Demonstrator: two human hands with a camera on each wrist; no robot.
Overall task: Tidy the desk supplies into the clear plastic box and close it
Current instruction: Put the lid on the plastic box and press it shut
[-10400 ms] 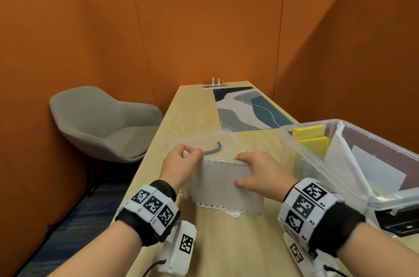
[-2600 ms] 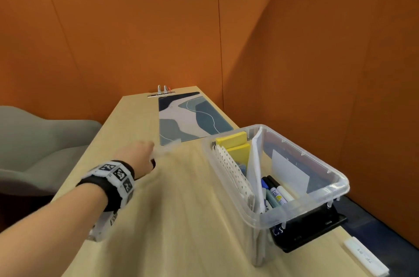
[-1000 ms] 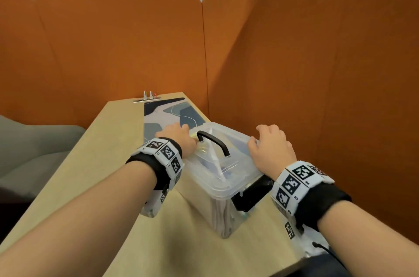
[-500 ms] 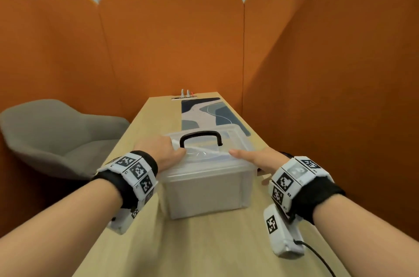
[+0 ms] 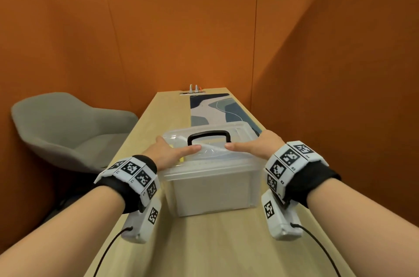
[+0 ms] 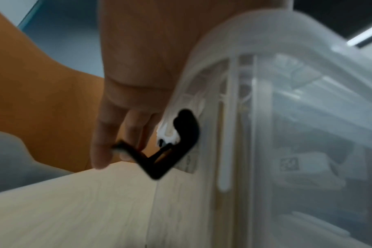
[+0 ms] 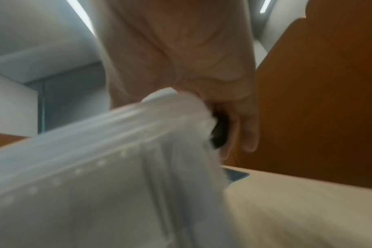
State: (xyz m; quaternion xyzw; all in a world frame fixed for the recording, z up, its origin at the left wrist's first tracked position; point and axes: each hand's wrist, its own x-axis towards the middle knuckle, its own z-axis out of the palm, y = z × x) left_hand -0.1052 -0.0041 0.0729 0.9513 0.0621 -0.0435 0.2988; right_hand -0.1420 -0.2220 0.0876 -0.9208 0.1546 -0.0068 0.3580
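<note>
The clear plastic box stands on the desk in front of me with its lid on and the black handle upright. Papers and supplies show dimly through its walls. My left hand lies over the lid's left end, thumb across the top. Its fingers hang down the side and hook the swung-out black left latch. My right hand mirrors it on the right end. Its fingers curl over the black right latch.
A patterned desk mat lies behind the box, with a socket strip at the desk's far end. Orange partitions close in the back and right. A grey chair stands left of the narrow wooden desk.
The lid has gone onto the box and the box has been turned square to me. Over the last half second both hands have stayed on the lid's ends, fingers down at the latches.
</note>
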